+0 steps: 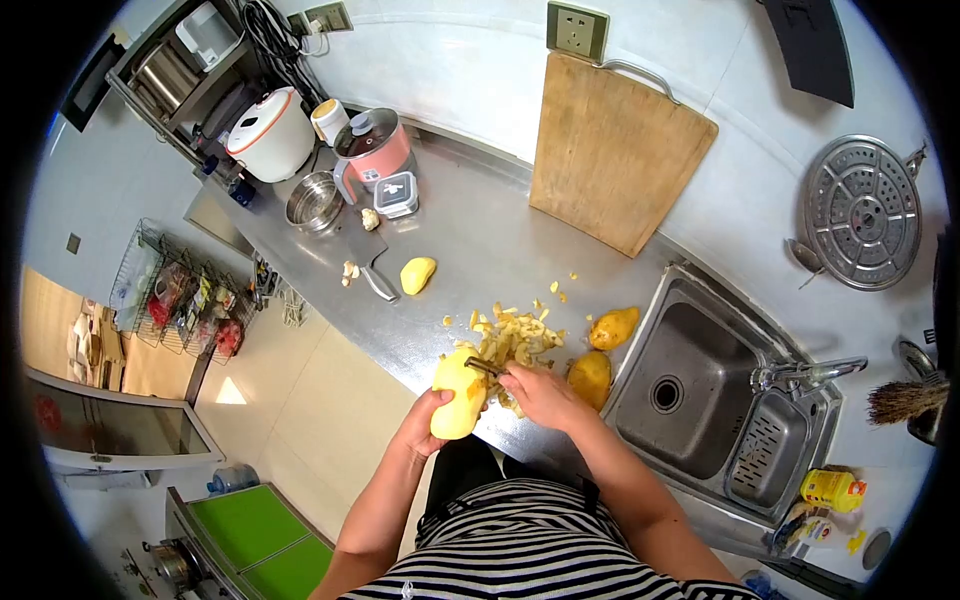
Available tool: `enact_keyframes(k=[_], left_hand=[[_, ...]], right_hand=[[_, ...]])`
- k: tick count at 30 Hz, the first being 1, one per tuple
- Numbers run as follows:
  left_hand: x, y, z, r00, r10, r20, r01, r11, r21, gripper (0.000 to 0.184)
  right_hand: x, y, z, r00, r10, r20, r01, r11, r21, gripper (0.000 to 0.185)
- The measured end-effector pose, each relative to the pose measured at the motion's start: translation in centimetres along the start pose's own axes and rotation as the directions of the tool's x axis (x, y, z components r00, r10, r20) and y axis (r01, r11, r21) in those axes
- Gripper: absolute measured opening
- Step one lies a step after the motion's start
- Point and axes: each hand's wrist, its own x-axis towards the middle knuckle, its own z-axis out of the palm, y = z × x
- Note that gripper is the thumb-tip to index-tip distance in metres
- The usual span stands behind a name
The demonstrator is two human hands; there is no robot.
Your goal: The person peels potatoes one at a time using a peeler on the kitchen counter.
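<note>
My left hand (425,422) is wrapped round a large, mostly peeled potato (458,405), which has a patch of brown skin on its right side. In my right hand (545,396) is a peeler (484,367), its head at the upper right side of the potato. Behind and beside them a pile of peelings (520,338) lies on the steel counter (470,240). Two unpeeled potatoes (590,378) rest to the right of the pile. A smaller peeled potato (418,274) lies farther left, beside a knife (380,283).
A sink (690,370) with a faucet (810,373) is at the right. A wooden cutting board (615,150) leans on the wall. At the back left stand a rice cooker (270,138), a pink pot (375,150), a steel bowl (314,203) and a lidded container (396,195).
</note>
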Motion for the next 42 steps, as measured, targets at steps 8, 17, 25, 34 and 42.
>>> enact_keyframes(k=[8, 17, 25, 34, 42], left_hand=[[-0.4, -0.8, 0.6, 0.992, -0.076, 0.101, 0.076, 0.997, 0.003, 0.068], [1.0, -1.2, 1.2, 0.994, 0.059, -0.088, -0.065, 0.995, -0.07, 0.065], [1.0, -1.1, 2.1, 0.975, 0.09, -0.203, -0.105, 0.993, -0.061, 0.061], [0.6, -1.2, 1.8, 0.969, 0.042, -0.244, -0.075, 0.989, -0.125, 0.056], [0.9, -1.5, 0.7, 0.985, 0.072, -0.158, -0.072, 0.997, 0.007, 0.061]], right_hand=[[2.7, 2.4, 0.0, 0.924, 0.275, -0.265, -0.31, 0.946, -0.099, 0.032], [-0.9, -1.2, 0.9, 0.991, 0.106, -0.087, -0.114, 0.989, -0.091, 0.03], [0.9, -0.8, 0.9, 0.99, 0.058, -0.126, -0.089, 0.961, -0.262, 0.032], [0.8, -0.7, 1.1, 0.961, 0.275, 0.024, -0.275, 0.961, 0.0, 0.039], [2.7, 3.8, 2.6, 0.912, 0.409, -0.037, -0.411, 0.91, -0.062, 0.038]])
